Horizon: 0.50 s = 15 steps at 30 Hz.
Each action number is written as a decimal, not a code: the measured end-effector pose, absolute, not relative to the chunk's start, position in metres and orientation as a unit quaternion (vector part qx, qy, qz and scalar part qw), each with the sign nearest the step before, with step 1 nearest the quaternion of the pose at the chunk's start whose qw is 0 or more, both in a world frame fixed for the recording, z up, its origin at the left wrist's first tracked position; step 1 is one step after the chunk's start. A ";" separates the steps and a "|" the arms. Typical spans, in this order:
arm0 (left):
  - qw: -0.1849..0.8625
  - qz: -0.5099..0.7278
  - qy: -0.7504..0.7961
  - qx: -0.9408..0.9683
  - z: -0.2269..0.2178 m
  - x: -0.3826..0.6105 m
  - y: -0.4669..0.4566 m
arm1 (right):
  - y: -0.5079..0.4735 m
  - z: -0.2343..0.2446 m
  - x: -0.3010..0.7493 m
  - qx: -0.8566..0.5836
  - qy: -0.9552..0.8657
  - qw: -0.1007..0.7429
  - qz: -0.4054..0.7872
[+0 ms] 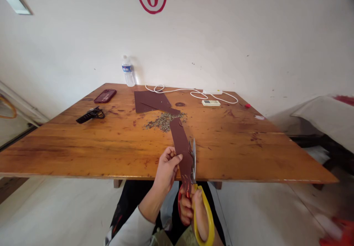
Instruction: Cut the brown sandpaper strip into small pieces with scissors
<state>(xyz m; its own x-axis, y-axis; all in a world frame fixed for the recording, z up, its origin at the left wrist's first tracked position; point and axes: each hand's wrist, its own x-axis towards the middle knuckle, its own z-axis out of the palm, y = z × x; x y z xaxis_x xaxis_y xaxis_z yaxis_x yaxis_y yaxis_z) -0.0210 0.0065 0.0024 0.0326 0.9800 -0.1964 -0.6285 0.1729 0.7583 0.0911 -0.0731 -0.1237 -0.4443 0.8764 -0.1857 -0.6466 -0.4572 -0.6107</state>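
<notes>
My left hand [166, 168] pinches the near end of a long brown paper strip [181, 143] just past the table's front edge. My right hand [193, 211] grips scissors [197, 198] with a yellow and a red handle; the blades point away from me along the strip's right edge, where small curled cuts show. The strip runs back over the wooden table [83, 146] to a pile of fine cuttings [163, 120] and a larger brown sheet [151, 100].
On the table lie a dark red phone [105, 95], a black tool [90, 115], a water bottle [128, 71], a white cable [190, 91], a small white device [211, 102] and a red cap [247, 105]. A covered surface [326, 119] stands to the right.
</notes>
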 end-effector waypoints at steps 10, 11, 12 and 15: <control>0.670 0.596 0.366 0.249 0.000 -0.021 0.006 | -0.068 -0.130 0.097 -0.234 -0.210 0.429 0.847; 0.670 0.597 0.365 0.250 0.000 -0.021 0.007 | -0.069 -0.129 0.095 -0.235 -0.213 0.433 0.844; 0.669 0.598 0.364 0.250 -0.001 -0.021 0.007 | -0.070 -0.127 0.093 -0.239 -0.217 0.446 0.835; 0.668 0.604 0.359 0.245 -0.002 -0.021 0.007 | -0.074 -0.124 0.087 -0.273 -0.235 0.501 0.787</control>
